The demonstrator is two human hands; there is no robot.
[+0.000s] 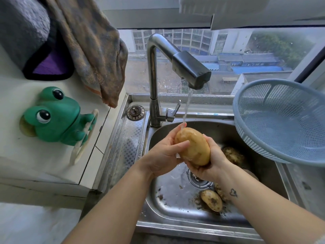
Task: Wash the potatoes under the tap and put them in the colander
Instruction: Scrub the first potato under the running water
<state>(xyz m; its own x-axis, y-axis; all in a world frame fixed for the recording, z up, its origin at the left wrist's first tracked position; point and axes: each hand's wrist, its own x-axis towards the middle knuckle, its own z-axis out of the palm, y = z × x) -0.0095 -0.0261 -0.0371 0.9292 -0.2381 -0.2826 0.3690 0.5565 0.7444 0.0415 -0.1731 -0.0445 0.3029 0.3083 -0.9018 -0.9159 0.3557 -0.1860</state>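
Note:
A large yellow potato is held over the steel sink, right under the water running from the tap. My left hand grips its left side with the thumb across the top. My right hand cups it from the right and from below. Two muddy potatoes lie in the basin: one near the drain, another behind my right hand. The blue colander sits empty on the sink's right edge.
A green frog holder is stuck to the white wall at the left. Towels hang above it. A window runs behind the tap. Mud is scattered round the drain.

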